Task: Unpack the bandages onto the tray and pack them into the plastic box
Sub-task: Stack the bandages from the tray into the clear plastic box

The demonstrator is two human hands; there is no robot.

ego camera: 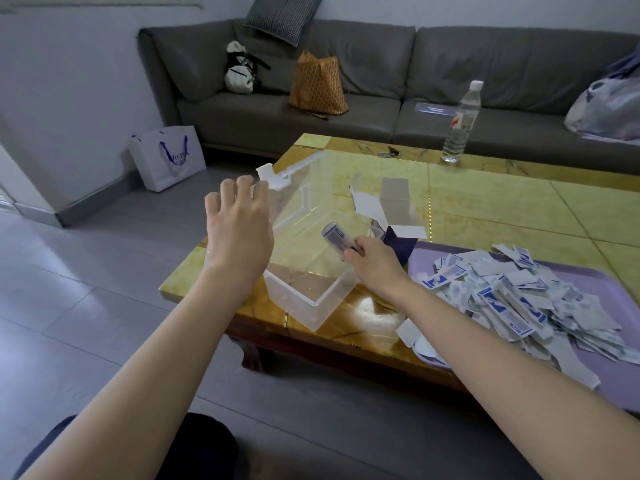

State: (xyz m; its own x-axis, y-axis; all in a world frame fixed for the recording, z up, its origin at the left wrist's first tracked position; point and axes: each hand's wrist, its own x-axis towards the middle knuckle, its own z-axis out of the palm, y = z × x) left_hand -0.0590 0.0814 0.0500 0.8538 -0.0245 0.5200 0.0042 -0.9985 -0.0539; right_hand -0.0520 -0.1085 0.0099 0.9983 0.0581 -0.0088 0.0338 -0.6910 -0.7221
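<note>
Clear plastic box (pixel 304 237) sits on my surface (pixel 485 188); my left hand (pixel 239 230) spreads wide at its rim, my right hand (pixel 372 261) pinches bandages (pixel 337 237) over it, beside the tray (pixel 606 372).

Bandages (pixel 512 299) heaped on tray (pixel 609 372)

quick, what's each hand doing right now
Left hand: open, fingers spread at the far rim of the plastic box, holding nothing.
Right hand: closed on a small bunch of bandages over the box.
</note>
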